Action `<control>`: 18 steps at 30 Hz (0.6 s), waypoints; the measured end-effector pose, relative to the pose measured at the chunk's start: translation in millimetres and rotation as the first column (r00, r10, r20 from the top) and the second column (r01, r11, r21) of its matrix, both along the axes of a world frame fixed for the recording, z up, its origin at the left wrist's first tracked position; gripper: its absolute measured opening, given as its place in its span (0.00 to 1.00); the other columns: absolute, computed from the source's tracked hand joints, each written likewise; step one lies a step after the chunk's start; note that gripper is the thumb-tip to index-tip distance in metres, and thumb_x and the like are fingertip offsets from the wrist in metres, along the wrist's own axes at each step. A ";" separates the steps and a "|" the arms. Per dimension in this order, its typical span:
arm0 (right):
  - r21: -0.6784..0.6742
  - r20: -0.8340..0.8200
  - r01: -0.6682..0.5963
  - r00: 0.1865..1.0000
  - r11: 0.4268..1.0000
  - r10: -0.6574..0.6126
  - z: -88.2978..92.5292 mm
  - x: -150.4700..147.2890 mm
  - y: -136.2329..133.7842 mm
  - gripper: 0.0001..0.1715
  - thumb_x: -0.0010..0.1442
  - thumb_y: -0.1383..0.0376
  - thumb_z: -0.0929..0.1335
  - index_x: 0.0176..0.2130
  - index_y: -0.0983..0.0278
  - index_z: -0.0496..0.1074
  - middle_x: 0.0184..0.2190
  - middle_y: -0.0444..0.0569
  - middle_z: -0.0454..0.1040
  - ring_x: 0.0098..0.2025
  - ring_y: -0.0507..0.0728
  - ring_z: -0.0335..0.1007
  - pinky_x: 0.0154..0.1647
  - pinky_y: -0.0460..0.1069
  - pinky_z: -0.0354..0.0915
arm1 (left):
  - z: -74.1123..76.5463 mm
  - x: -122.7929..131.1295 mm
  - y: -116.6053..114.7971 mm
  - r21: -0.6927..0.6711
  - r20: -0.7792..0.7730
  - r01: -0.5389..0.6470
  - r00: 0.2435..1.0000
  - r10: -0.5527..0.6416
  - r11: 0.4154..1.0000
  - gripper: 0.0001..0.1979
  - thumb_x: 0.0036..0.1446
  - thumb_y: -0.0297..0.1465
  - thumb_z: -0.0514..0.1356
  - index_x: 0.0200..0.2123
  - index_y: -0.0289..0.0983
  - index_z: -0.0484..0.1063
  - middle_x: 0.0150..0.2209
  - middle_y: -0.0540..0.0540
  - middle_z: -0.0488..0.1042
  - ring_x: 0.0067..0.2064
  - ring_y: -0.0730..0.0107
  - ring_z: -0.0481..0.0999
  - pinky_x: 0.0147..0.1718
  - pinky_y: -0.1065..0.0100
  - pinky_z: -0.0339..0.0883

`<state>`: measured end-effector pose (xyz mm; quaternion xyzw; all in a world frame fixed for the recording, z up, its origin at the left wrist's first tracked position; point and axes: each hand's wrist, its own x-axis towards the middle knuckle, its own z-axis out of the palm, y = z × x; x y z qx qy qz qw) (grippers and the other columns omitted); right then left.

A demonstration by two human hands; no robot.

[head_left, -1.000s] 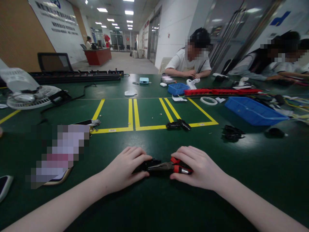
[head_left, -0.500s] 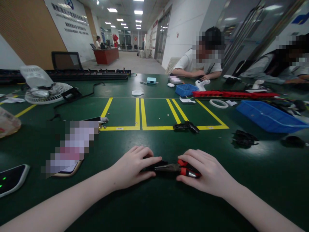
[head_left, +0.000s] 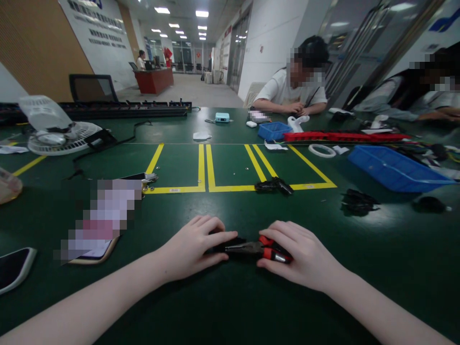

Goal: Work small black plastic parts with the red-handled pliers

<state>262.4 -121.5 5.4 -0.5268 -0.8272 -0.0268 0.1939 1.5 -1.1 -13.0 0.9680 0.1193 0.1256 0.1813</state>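
Turns the view slightly right since half a second ago, keeping left hand [head_left: 199, 247] and right hand [head_left: 300, 254] in nearly the same place over the near part of the green table [head_left: 230, 306]. Grasps red-handled pliers [head_left: 251, 247] by closing right thumb and fingers round the handles, aiming their nose leftward between the hands. Pinches a black piece [head_left: 219, 248] with left thumb and fingers, beside the pliers' tips; cannot tell about contact. Shows a phone [head_left: 14, 270] at left; beyond, black pieces [head_left: 273, 185] on yellow tape [head_left: 233, 188]; farther, a blue tray [head_left: 398, 167] at right and a white fan [head_left: 77, 136] at left; past these, a seated person [head_left: 287, 88].
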 end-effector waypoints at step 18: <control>0.014 0.020 -0.044 0.999 0.999 0.044 -3.3 7.2 -0.2 0.23 0.59 0.52 0.71 0.46 0.66 0.73 0.38 0.53 0.77 0.37 0.57 0.74 0.35 0.51 0.68 | 14.3 -42.9 -90.9 -0.027 0.103 0.027 0.994 -0.024 0.999 0.13 0.66 0.40 0.57 0.53 0.49 0.72 0.50 0.44 0.74 0.50 0.59 0.73 0.52 0.54 0.70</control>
